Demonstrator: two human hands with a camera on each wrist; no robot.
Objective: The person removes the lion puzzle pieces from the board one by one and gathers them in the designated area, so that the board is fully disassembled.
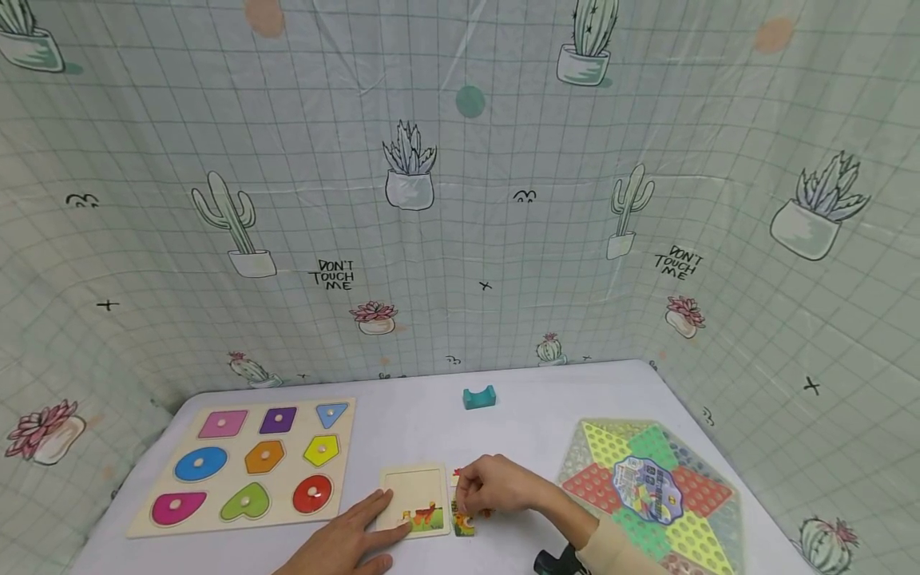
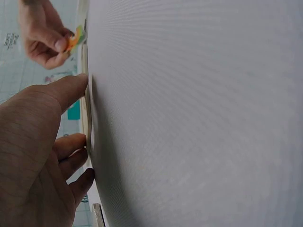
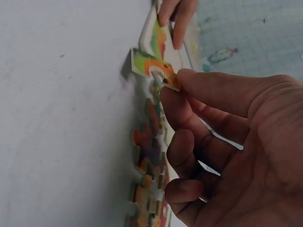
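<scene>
My left hand (image 1: 348, 535) lies spread at the lower left of a small wooden puzzle tray (image 1: 411, 484), fingertips on its rim. Along the tray's lower edge sit joined picture pieces (image 1: 429, 517) with orange figures on green. Just right of the tray, my right hand (image 1: 496, 485) pinches a jigsaw piece (image 3: 154, 66) between thumb and forefinger. That piece is green and orange with a notch, and it is tilted up in the right wrist view. Beneath the hand lie several loose jigsaw pieces (image 3: 149, 156), mostly hidden by it in the head view.
On the left lies a wooden shape board (image 1: 280, 497) with coloured knobbed shapes. A star-patterned game board (image 1: 650, 487) is at the right, close to the right forearm. A teal curved block (image 1: 479, 397) stands at the back. A black object (image 1: 553, 562) shows under the right wrist.
</scene>
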